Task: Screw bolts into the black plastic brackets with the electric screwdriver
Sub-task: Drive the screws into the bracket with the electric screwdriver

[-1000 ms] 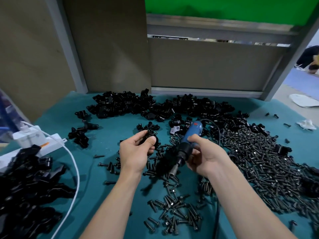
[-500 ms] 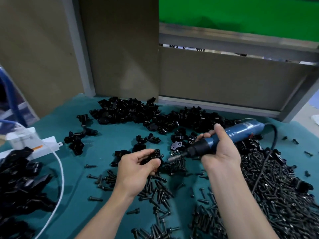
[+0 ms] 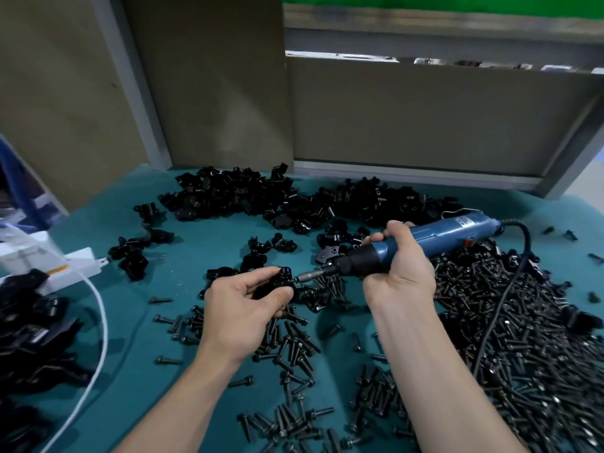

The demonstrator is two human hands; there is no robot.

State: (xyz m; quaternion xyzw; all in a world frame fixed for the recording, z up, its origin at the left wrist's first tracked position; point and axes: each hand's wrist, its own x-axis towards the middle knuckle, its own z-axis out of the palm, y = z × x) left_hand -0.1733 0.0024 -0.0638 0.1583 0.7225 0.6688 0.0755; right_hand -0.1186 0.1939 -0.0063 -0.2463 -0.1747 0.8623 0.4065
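My left hand grips a black plastic bracket just above the teal table. My right hand is wrapped around the blue electric screwdriver, which lies nearly level and points left. Its metal bit meets the right side of the bracket. A bolt at the bit's tip is too small to make out. Loose black bolts cover the table on the right and in front of me. A heap of black brackets lies along the back.
The screwdriver's black cord runs over the bolts on the right. A white power strip with a white cable sits at the left. More black parts are piled at the near left. Brown panels with metal posts close off the back.
The screwdriver swung from pointing down at the bolts to lying level, and its bit came up to the bracket in my left hand. My view tilted up and shifted.
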